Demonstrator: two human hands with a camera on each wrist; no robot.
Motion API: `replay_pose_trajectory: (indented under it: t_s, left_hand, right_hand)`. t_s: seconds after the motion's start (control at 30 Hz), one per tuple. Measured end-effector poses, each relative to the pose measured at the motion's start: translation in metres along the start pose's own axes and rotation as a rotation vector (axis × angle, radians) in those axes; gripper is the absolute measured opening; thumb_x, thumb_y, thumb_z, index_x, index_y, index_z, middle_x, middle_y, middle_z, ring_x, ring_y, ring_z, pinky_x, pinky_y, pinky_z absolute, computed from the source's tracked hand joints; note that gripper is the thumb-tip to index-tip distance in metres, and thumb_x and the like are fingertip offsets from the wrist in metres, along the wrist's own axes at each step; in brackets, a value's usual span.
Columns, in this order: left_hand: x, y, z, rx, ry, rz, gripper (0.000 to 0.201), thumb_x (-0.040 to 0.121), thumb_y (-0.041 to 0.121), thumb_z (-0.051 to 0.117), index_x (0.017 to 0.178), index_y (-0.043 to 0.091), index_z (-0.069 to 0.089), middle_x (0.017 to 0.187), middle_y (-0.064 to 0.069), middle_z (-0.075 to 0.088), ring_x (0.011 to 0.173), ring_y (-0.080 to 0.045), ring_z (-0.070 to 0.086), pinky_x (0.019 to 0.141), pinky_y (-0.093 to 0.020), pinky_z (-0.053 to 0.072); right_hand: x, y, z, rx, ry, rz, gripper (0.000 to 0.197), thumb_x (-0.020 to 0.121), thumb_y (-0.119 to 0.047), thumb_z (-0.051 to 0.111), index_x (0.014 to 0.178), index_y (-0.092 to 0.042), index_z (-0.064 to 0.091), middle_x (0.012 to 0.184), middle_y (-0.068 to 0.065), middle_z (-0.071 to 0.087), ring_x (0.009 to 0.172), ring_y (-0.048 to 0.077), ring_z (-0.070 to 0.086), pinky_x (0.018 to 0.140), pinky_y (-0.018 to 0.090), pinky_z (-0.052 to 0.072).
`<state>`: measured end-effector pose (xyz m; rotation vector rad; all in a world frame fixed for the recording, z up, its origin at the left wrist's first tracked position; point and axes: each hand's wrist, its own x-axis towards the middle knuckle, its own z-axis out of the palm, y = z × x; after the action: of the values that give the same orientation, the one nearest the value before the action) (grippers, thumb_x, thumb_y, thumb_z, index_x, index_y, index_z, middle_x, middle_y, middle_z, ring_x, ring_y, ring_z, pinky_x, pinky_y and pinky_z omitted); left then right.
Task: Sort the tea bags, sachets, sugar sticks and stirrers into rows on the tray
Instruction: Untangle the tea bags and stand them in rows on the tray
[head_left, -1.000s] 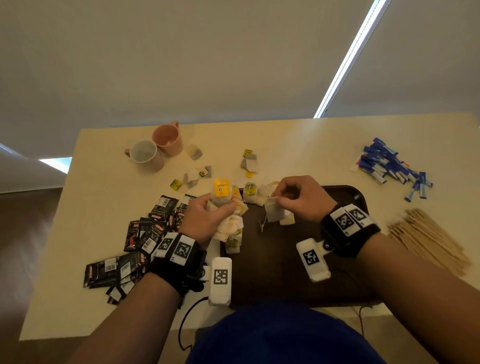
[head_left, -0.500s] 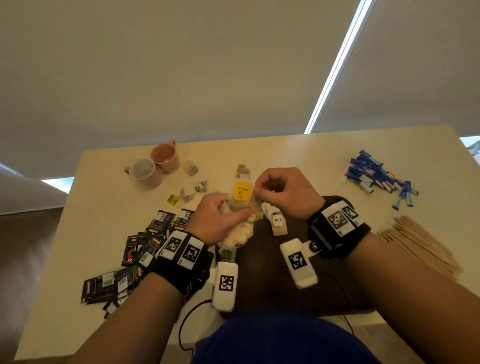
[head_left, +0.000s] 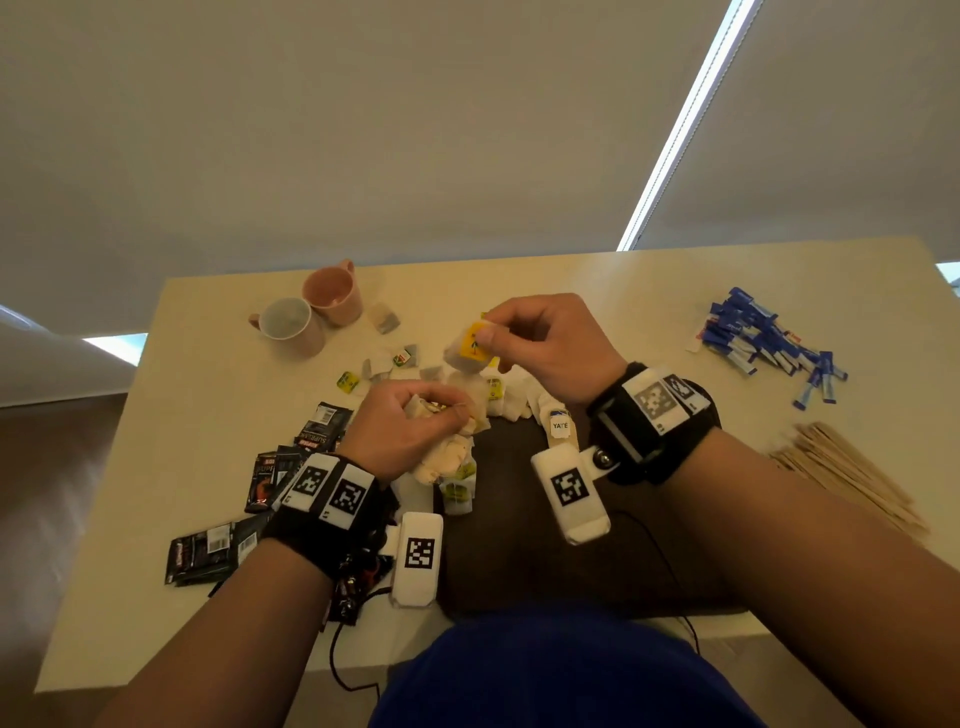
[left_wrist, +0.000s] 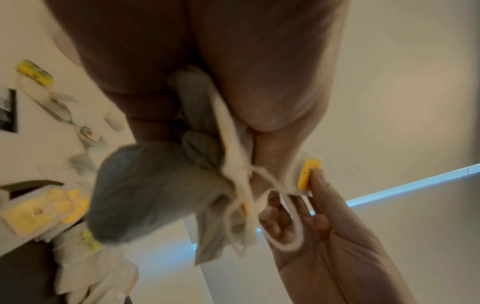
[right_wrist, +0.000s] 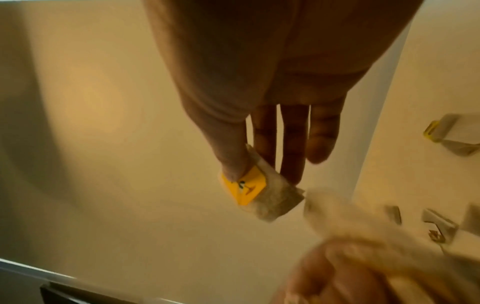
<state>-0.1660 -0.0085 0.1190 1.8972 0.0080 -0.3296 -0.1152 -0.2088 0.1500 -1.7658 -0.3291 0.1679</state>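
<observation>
My left hand (head_left: 410, 421) grips a bunch of white tea bags (head_left: 449, 457) above the left edge of the dark brown tray (head_left: 524, 519); in the left wrist view the tea bags (left_wrist: 161, 185) hang from my fist with their strings tangled. My right hand (head_left: 519, 332) is raised over the table and pinches one tea bag with a yellow tag (head_left: 470, 348) between thumb and fingers, and the right wrist view shows this yellow-tagged tea bag (right_wrist: 257, 191) under my thumb. More tea bags (head_left: 519, 400) lie along the tray's far edge.
Black sachets (head_left: 291, 467) lie scattered left of the tray. Blue sugar sticks (head_left: 763, 343) are piled at the far right, wooden stirrers (head_left: 852, 473) at the right edge. Two cups (head_left: 311, 312) stand at the far left, with loose tea bags (head_left: 387, 364) near them.
My right hand has risen from the tray's far edge, pulling the yellow-tagged tea bag up and away from the bunch in my left hand. The left hand stayed near the tray's left edge.
</observation>
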Motion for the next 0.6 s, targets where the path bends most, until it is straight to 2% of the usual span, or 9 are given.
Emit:
replay_pose_trajectory:
  t_s: [0.07,0.1,0.23,0.3,0.4,0.5,0.6]
  left_hand:
    - [-0.003,-0.006,-0.009,-0.001,0.044,-0.027,0.016,0.083,0.010,0.078,0.083,0.025,0.077,0.087,0.012,0.077,0.088,-0.003,0.070,0.084,-0.024,0.052]
    - [-0.005,-0.009,-0.014,-0.002,0.074,-0.034,0.016,0.082,0.010,0.079,0.082,0.025,0.077,0.086,0.014,0.076,0.087,-0.001,0.069,0.083,-0.022,0.050]
    - [-0.006,-0.020,-0.031,-0.032,0.172,-0.089,0.014,0.082,0.012,0.079,0.080,0.026,0.077,0.087,0.013,0.076,0.091,-0.008,0.070,0.085,-0.029,0.052]
    - [-0.008,-0.021,-0.035,-0.050,0.200,-0.099,0.015,0.082,0.011,0.079,0.080,0.026,0.077,0.085,0.014,0.076,0.086,-0.007,0.070,0.083,-0.029,0.052]
    - [-0.009,-0.022,-0.037,-0.058,0.217,-0.105,0.018,0.082,0.010,0.079,0.078,0.027,0.078,0.082,0.014,0.076,0.081,-0.003,0.069,0.082,-0.029,0.052]
    - [-0.009,-0.025,-0.040,-0.063,0.221,-0.116,0.020,0.082,0.010,0.079,0.075,0.029,0.079,0.085,0.012,0.077,0.084,-0.005,0.070,0.085,-0.031,0.053]
    - [-0.009,-0.027,-0.041,-0.068,0.213,-0.115,0.017,0.082,0.010,0.079,0.080,0.027,0.078,0.087,0.014,0.077,0.087,-0.003,0.070,0.083,-0.026,0.054]
  right_hand:
    - [0.003,0.002,-0.005,0.056,0.028,0.052,0.010,0.092,-0.008,0.066,0.095,0.000,0.071,0.085,0.018,0.072,0.067,0.019,0.066,0.059,0.032,0.058]
    - [0.004,0.006,-0.008,0.055,0.039,0.083,0.011,0.093,-0.008,0.065,0.095,0.002,0.070,0.085,0.019,0.072,0.067,0.021,0.066,0.058,0.033,0.059]
    - [0.006,0.044,-0.013,-0.159,0.026,0.221,0.012,0.095,-0.014,0.065,0.096,-0.003,0.070,0.081,0.006,0.072,0.064,0.017,0.069,0.055,0.033,0.059]
    - [0.005,0.073,-0.007,-0.289,-0.010,0.309,0.012,0.094,-0.020,0.065,0.092,-0.010,0.072,0.078,0.005,0.072,0.064,0.018,0.069,0.054,0.034,0.058]
    - [0.002,0.108,0.010,-0.486,-0.108,0.441,0.011,0.092,-0.031,0.067,0.093,-0.021,0.072,0.085,0.002,0.071,0.072,0.019,0.066,0.062,0.034,0.058]
    - [0.001,0.126,0.034,-0.588,-0.221,0.502,0.015,0.093,-0.031,0.065,0.100,-0.020,0.073,0.089,-0.002,0.065,0.082,0.016,0.061,0.067,0.026,0.046]
    - [0.002,0.138,0.054,-0.634,-0.306,0.524,0.017,0.095,-0.032,0.061,0.104,-0.022,0.071,0.097,-0.001,0.066,0.090,0.018,0.062,0.073,0.027,0.046]
